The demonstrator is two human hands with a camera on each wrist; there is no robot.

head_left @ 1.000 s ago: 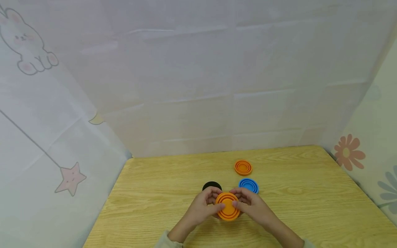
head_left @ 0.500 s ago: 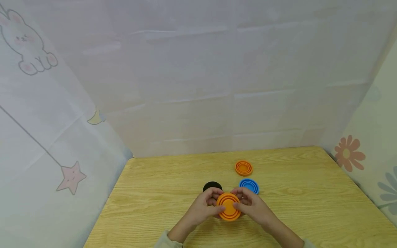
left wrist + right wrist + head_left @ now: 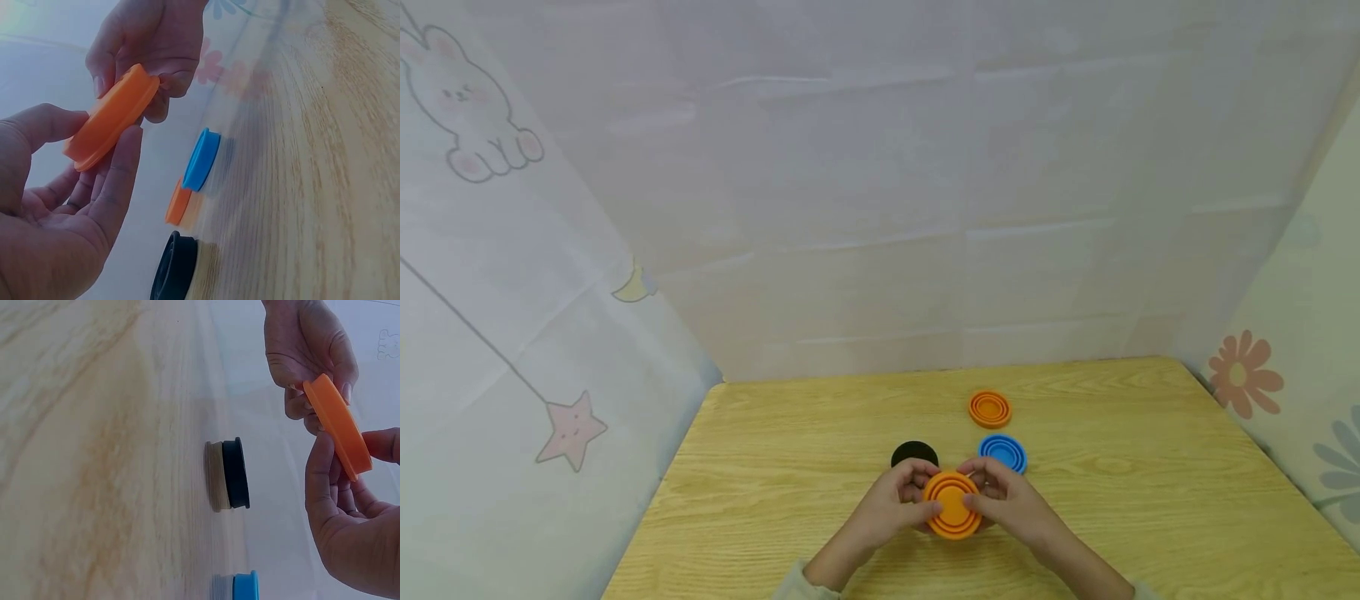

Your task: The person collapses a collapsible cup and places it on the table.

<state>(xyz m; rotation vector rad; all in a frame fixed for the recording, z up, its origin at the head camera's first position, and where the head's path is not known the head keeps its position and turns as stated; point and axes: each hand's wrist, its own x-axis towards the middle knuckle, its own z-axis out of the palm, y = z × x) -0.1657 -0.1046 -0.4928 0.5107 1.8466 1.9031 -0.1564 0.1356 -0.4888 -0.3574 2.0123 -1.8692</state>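
Note:
An orange collapsible cup [image 3: 952, 508], folded flat into rings, is held up over the table's near part. My left hand [image 3: 883, 510] pinches its left side, thumb on the ringed face and fingers behind. On the opposite side my right hand [image 3: 1018, 507] grips it the same way. Both wrist views show the cup [image 3: 112, 122] tilted and off the tabletop, its rim between thumbs and fingers. Just beyond my left fingers lies a black round piece [image 3: 914, 452], partly hidden in the head view. A blue folded cup [image 3: 1003, 453] rests beyond my right fingers.
Behind the blue cup, a second orange folded cup [image 3: 990, 409] lies flat on the wooden table [image 3: 775, 467]. A pale cloth backdrop [image 3: 850, 208] rises along the table's back edge, with printed cloth at both sides.

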